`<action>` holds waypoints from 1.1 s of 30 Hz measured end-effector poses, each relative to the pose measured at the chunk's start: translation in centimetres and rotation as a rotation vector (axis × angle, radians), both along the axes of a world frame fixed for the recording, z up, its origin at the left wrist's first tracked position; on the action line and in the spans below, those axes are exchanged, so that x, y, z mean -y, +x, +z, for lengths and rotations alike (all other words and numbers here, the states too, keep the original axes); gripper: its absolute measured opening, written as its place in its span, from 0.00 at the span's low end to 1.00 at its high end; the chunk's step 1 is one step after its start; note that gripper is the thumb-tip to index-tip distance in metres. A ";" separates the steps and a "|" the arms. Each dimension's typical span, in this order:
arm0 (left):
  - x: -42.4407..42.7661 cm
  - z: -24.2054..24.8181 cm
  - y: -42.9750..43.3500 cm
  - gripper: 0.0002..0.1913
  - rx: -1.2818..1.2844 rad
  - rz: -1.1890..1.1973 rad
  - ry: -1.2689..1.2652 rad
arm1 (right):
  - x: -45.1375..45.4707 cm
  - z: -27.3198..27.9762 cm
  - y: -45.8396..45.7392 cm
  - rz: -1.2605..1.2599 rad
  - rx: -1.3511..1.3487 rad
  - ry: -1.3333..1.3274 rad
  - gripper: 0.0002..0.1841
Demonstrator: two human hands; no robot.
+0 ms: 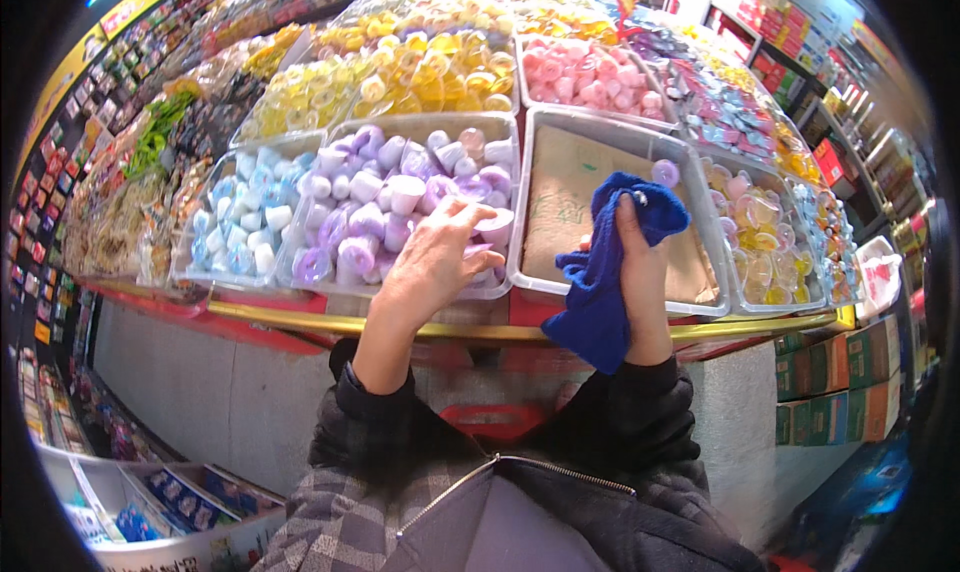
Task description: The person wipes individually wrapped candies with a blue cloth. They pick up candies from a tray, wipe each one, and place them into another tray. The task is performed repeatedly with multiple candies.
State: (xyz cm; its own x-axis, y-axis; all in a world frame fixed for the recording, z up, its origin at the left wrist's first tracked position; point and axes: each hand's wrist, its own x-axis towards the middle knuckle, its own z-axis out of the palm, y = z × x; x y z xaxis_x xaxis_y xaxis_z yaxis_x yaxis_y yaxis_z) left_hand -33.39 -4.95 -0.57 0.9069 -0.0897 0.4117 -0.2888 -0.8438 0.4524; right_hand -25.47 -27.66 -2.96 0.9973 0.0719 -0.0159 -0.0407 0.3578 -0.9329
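Note:
My left hand (442, 253) is over a clear plastic bin (397, 290) of purple and white jelly cups (367, 185). Its thumb and fingers are apart, near a pale-lidded jelly cup (496, 221) at the bin's right side; whether they touch it is unclear. In my right hand (643, 287) is a crumpled blue cloth (600, 302), pinched under the thumb. Both hang over the front of another plastic bin (551, 283), lined with a brown cardboard sheet (559, 189). A single purple jelly cup (665, 173) lies in that bin, just beyond the cloth.
Blue and white cups (244, 219) fill a bin on the left, mixed jelly cups (765, 219) one on the right. Yellow (439, 73) and pink cups (589, 76) stand behind. A gold edge strip (465, 328) fronts the display. Cartons (836, 380) are stacked at right.

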 end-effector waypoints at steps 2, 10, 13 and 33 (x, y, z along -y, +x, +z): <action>-0.3 0.4 -1.1 0.17 -0.060 -0.005 -0.055 | 0.0 0.4 -0.4 -0.001 -0.026 0.054 0.14; -1.6 0.0 -1.1 0.09 0.011 -0.079 -0.049 | 0.0 -1.1 0.5 -0.013 -0.049 -0.015 0.14; 0.1 0.8 -0.8 0.10 0.200 0.072 -0.231 | -0.3 -0.1 -0.4 0.026 -0.024 -0.019 0.13; 10.9 -2.3 2.2 0.25 0.237 -0.085 -1.082 | -1.1 -0.6 -0.3 -0.060 0.540 -0.419 0.13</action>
State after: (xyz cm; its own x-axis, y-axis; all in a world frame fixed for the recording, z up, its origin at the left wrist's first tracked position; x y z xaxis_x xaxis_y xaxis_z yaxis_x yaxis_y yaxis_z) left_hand -31.14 -15.86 -2.90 0.8031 0.3633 0.4722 -0.5035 -0.0100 0.8640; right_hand -25.77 -26.54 -3.51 0.8751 0.1124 0.4707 0.4782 -0.0508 -0.8768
